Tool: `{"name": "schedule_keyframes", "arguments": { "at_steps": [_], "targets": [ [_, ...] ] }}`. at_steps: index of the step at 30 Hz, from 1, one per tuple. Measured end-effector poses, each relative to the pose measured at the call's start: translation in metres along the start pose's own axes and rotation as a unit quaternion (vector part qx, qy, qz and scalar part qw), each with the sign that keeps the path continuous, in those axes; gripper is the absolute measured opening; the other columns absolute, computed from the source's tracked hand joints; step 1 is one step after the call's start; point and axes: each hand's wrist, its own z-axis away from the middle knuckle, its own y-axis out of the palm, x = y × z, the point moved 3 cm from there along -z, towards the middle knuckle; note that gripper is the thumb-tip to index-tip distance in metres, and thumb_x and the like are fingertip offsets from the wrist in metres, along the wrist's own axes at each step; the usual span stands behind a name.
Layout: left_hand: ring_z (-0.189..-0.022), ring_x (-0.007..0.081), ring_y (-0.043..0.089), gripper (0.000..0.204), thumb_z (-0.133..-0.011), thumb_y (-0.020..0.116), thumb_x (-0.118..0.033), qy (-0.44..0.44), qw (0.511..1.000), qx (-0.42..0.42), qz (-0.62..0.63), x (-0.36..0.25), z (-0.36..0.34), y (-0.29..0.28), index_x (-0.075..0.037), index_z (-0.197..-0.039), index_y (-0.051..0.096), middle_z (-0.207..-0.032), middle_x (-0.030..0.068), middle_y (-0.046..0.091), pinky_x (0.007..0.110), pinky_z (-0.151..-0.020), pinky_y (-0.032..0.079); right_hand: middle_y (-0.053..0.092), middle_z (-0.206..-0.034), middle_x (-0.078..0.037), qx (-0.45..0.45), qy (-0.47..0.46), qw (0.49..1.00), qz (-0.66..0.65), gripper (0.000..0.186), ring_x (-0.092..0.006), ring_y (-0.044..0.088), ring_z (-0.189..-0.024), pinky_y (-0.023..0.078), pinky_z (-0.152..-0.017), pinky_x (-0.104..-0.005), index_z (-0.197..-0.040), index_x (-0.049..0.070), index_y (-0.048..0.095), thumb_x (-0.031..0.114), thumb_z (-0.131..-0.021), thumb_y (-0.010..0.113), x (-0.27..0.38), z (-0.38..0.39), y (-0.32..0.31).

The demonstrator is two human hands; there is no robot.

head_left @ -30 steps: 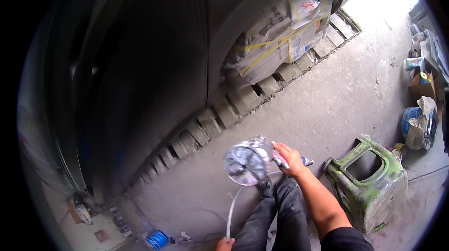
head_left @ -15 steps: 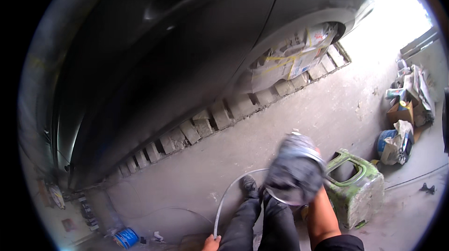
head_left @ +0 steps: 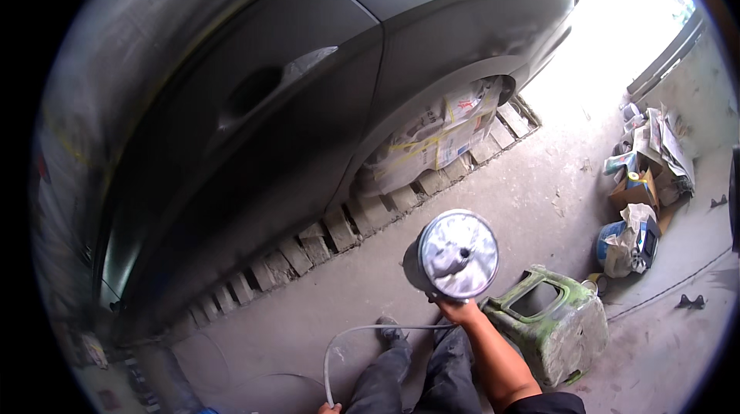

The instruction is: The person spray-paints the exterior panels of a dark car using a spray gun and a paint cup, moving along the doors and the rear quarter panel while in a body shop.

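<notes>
In front of my legs, my right hand [head_left: 455,310] grips a spray gun beneath its round cup. The cup's silver lid [head_left: 443,264] faces up, smeared with grey and with a small dark hole near its middle. The cup hides the gun body and most of my fingers. A grey air hose [head_left: 362,329] arcs from the gun's side, behind my right wrist, to the lower edge. There my left hand [head_left: 330,408] is closed around the hose, only partly in view. Ahead stands a dark grey car [head_left: 308,144], its body side apart from the gun.
Paper and yellow tape cover the car's wheel [head_left: 432,140]. A slatted floor grate [head_left: 339,227] runs along the car. Close to my right forearm is a green, paint-crusted stool [head_left: 566,337]. Boxes, papers and a blue bucket [head_left: 609,243] line the right wall.
The spray gun has moved forward and left, and its cup lid now faces up sharply instead of blurred. The view has shifted, showing more of the car's side. My left hand still holds the hose.
</notes>
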Motion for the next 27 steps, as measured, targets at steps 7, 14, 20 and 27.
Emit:
{"name": "schedule_keyframes", "arguments": {
  "at_steps": [7, 14, 20, 27],
  "targets": [
    [-0.102, 0.0381, 0.058, 0.046, -0.086, 0.056, -0.039, -0.017, 0.999, -0.015, -0.035, -0.058, 0.046, 0.004, 0.004, -0.104, 0.059, -0.104, 0.0252, 0.061, 0.043, -0.086, 0.045, 0.057, -0.065, -0.003, -0.291, 0.011, 0.926, -0.241, 0.006, -0.0107, 0.054, -0.057, 0.044, -0.05, -0.0265, -0.088, 0.005, 0.06, 0.01, -0.086, 0.057, 0.009, -0.037, -0.153],
    [-0.096, 0.0379, 0.061, 0.046, -0.085, 0.056, -0.042, 0.052, 0.996, -0.02, -0.069, -0.094, 0.064, 0.014, 0.001, -0.097, 0.063, -0.095, 0.0243, 0.064, 0.044, -0.083, 0.046, 0.054, -0.06, 0.001, -0.444, 0.174, 0.868, -0.141, 0.028, -0.0026, 0.043, -0.045, 0.031, -0.037, -0.0189, -0.114, 0.01, 0.059, 0.025, -0.091, 0.056, 0.024, -0.007, -0.279],
    [-0.065, 0.0272, 0.058, 0.04, -0.091, 0.052, -0.036, 0.052, 0.987, -0.001, 0.151, -0.058, 0.047, 0.043, 0.002, -0.081, 0.059, -0.071, 0.0141, 0.061, 0.041, -0.059, 0.045, 0.059, -0.065, -0.006, -0.307, 0.129, 0.901, -0.277, 0.032, -0.0077, 0.05, -0.05, 0.038, -0.042, -0.021, -0.116, 0.007, 0.051, 0.015, -0.085, 0.049, 0.065, 0.003, -0.276],
    [-0.068, 0.023, 0.059, 0.042, -0.087, 0.056, -0.039, 0.02, 0.998, -0.015, 0.057, -0.1, 0.048, 0.011, 0.001, -0.078, 0.064, -0.072, 0.0121, 0.062, 0.039, -0.061, 0.046, 0.057, -0.068, -0.004, -0.206, 0.097, 0.938, -0.262, 0.031, -0.0095, 0.054, -0.055, 0.044, -0.049, -0.0236, -0.111, 0.001, 0.047, -0.001, -0.081, 0.044, 0.153, -0.012, -0.294]
  ]
}}
